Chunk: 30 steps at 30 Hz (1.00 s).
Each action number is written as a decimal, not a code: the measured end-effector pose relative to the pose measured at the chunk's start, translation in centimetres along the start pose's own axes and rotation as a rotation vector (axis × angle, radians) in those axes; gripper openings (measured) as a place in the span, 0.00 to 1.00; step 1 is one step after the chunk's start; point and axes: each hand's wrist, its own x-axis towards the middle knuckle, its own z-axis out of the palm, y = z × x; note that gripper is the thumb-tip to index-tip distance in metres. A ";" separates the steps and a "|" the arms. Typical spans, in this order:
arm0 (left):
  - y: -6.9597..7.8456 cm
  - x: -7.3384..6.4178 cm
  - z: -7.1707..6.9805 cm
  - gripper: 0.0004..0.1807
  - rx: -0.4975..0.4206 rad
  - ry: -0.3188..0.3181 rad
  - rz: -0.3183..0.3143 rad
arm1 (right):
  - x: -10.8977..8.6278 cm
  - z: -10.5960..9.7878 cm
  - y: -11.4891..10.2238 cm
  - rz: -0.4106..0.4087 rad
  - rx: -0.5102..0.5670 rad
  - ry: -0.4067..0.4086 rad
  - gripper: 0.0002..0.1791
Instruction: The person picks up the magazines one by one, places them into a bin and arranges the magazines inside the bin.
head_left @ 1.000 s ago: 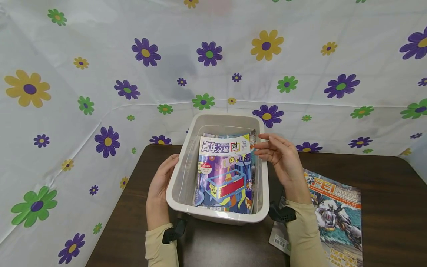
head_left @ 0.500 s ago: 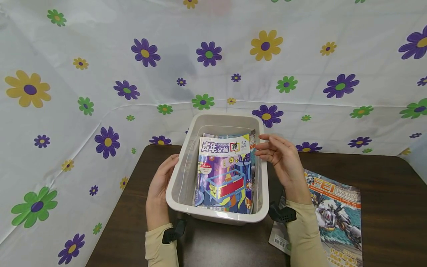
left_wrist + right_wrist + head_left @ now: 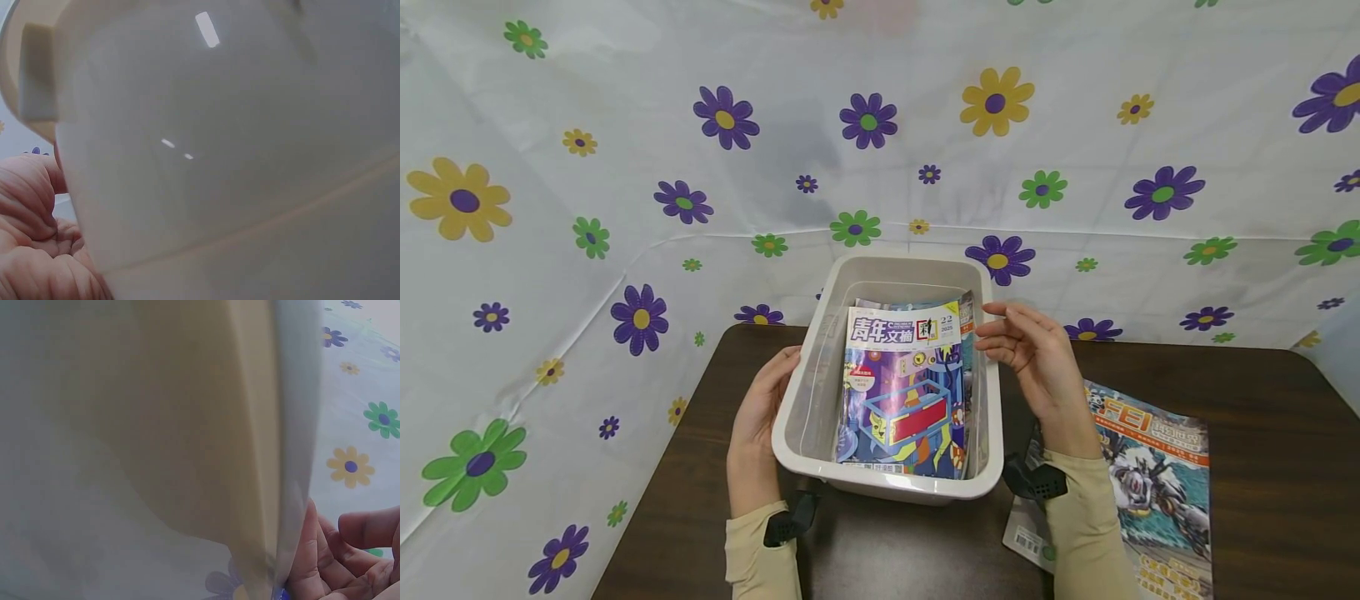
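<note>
A pale grey plastic bin (image 3: 811, 469) stands in the middle of the head view. Stacked inside are several magazines, the top magazine (image 3: 904, 408) purple with a white title band. My left hand (image 3: 762, 421) lies against the bin's left side, fingertips at the rim; the left wrist view shows its palm (image 3: 37, 231) beside the outer wall. On the other side, the fingertips of my right hand (image 3: 1033, 358) overlap the right rim. In the right wrist view its fingers (image 3: 306, 550) meet the bin's edge, while the thumb (image 3: 369, 528) is apart from it.
Right of the bin, a blue and orange magazine (image 3: 1161, 492) lies on the dark wooden table (image 3: 1255, 467), partly behind my right forearm. A barcoded cover (image 3: 1028, 537) shows beside that arm. A flower-patterned cloth (image 3: 910, 200) hangs behind the table.
</note>
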 end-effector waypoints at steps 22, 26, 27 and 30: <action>0.0 0.1 0.0 0.14 -0.010 -0.010 0.004 | -0.1 -0.6 0.0 0.008 0.028 -0.001 0.17; 0.0 0.0 0.0 0.15 -0.010 -0.012 0.001 | -0.2 -0.7 0.0 0.014 0.029 0.001 0.17; 0.0 0.0 0.0 0.15 -0.010 -0.010 0.000 | -0.2 -0.7 0.0 0.015 0.030 0.004 0.17; 0.0 0.1 0.0 0.14 -0.014 0.005 -0.007 | -0.3 -0.8 0.0 0.021 0.025 0.012 0.16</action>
